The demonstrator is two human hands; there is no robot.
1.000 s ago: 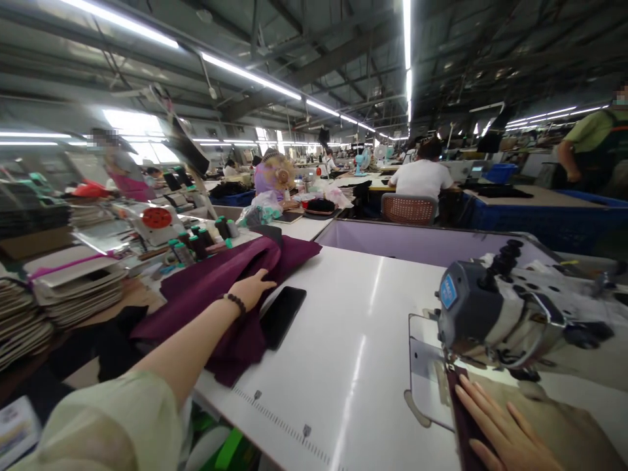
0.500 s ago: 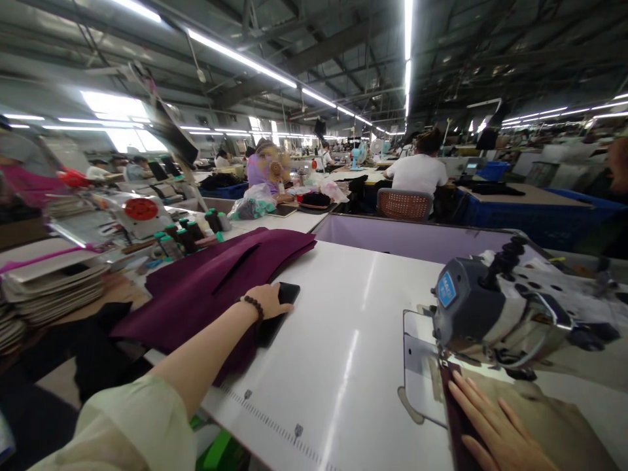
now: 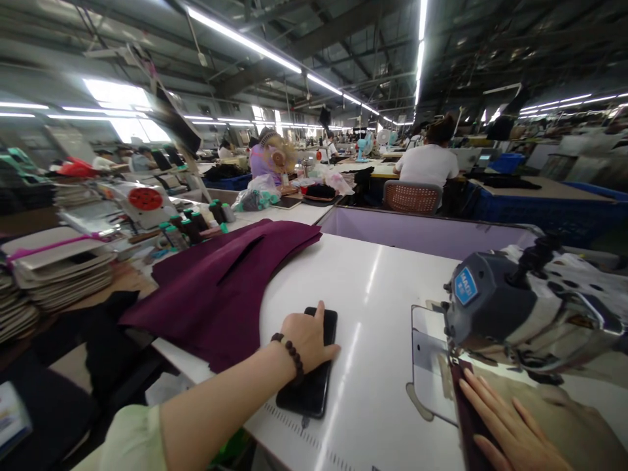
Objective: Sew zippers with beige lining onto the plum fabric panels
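Observation:
My left hand (image 3: 305,337), with a beaded bracelet at its wrist, lies over a black smartphone (image 3: 314,396) on the white tabletop. Its thumb reaches across the right edge of the phone and the index finger points past the top; the other fingers are hidden. To its left is a stack of dark purple material (image 3: 226,288). At the right, my right hand (image 3: 507,422) rests flat, fingers stretched, on a beige piece (image 3: 564,405) and a dark purple strip (image 3: 466,418). The strip runs up under the head of a sewing machine (image 3: 495,304).
Thread cones (image 3: 189,226) stand beyond the purple material. Stacked light panels (image 3: 63,268) sit at far left. A lilac-walled bin (image 3: 383,235) borders the table's far side. Beyond it a person (image 3: 426,160) sits on a brown chair (image 3: 412,196).
My left hand has drawn the phone toward me and to the right, away from the purple material. My right hand stays on the pieces by the machine. The view has shifted slightly.

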